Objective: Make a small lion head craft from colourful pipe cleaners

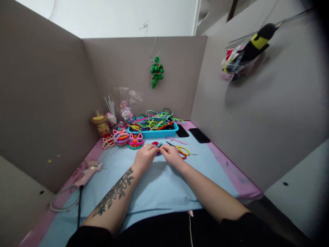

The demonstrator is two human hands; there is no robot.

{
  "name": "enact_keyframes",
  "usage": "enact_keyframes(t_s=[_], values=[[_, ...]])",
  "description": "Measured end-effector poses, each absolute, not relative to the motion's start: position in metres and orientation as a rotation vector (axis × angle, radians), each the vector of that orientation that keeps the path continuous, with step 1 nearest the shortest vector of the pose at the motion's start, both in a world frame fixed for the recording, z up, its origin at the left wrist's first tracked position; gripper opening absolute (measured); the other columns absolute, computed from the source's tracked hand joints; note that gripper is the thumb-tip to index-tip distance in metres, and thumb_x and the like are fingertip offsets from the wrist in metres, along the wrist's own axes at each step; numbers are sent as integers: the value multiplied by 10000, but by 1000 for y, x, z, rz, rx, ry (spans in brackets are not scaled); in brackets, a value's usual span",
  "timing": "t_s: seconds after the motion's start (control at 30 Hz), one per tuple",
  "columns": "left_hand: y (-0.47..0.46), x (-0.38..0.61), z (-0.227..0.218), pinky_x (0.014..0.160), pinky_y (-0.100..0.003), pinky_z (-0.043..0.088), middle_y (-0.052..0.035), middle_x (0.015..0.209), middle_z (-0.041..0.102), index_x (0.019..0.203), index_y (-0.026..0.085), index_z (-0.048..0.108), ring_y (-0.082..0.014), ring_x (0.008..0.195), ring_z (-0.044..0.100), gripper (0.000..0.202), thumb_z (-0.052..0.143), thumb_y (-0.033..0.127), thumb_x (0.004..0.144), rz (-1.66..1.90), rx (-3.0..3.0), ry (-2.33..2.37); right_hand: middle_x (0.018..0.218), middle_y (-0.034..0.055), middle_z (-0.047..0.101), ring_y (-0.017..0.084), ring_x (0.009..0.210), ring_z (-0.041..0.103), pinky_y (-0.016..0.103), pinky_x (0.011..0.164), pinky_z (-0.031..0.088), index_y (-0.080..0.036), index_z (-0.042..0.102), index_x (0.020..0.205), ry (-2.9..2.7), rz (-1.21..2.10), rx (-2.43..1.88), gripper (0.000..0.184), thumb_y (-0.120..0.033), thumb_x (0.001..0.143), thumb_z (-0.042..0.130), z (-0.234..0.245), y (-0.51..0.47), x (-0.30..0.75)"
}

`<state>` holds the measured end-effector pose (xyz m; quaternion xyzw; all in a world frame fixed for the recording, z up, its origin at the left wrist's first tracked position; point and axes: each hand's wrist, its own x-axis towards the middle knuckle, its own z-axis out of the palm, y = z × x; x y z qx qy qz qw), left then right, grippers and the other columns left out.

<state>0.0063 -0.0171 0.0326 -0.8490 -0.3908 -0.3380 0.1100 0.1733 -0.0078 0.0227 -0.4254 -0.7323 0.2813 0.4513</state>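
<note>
My left hand (147, 152) and my right hand (169, 153) meet over the middle of the table, fingers pinched together. Between them is a small fuzzy pipe-cleaner piece (155, 144) in red, blue and purple, largely covered by the fingers. Just right of my right hand lie scissors (183, 150) with yellow and red handles, blades apart. Left of my left hand stands a finished-looking pipe-cleaner lion head (135, 141) with pink ears. Beside it are a purple and orange head (121, 137) and a cream and red one (108, 141).
Behind my hands a blue tray (153, 134) holds many coloured pipe cleaners. Two black phones (199, 135) (182, 130) lie to its right. A pink glue gun (89, 173) with a cable rests at left, near a lidded cup (101, 125). Grey partitions (174, 75) enclose the table.
</note>
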Motion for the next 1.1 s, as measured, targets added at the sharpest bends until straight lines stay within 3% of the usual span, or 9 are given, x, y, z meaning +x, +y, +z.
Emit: enact_keyframes(t_s=[0.5, 0.83, 1.1], values=[[-15, 8, 30, 727, -274, 463, -70, 811, 661, 857, 193, 665, -165, 784, 598, 218, 453, 236, 883, -1051, -2528, -1187, 591, -10, 549, 131, 553, 461, 241, 539, 338, -183, 591, 696, -1795, 628, -1102, 204, -303, 807, 470, 18, -7, 172], [-11, 12, 28, 695, -293, 452, -70, 772, 615, 786, 161, 590, -178, 746, 568, 167, 446, 170, 870, -965, -2497, -1192, 723, 25, 638, 151, 666, 556, 249, 627, 405, -188, 625, 785, -1874, 572, -1067, 222, -284, 842, 434, 18, -8, 169], [-11, 12, 28, 693, -276, 452, -47, 775, 600, 776, 165, 565, -153, 730, 552, 112, 472, 140, 834, -1179, -2529, -1293, 736, 23, 646, 153, 678, 564, 258, 650, 433, -178, 642, 807, -1801, 668, -1003, 233, -312, 833, 452, 17, -9, 169]])
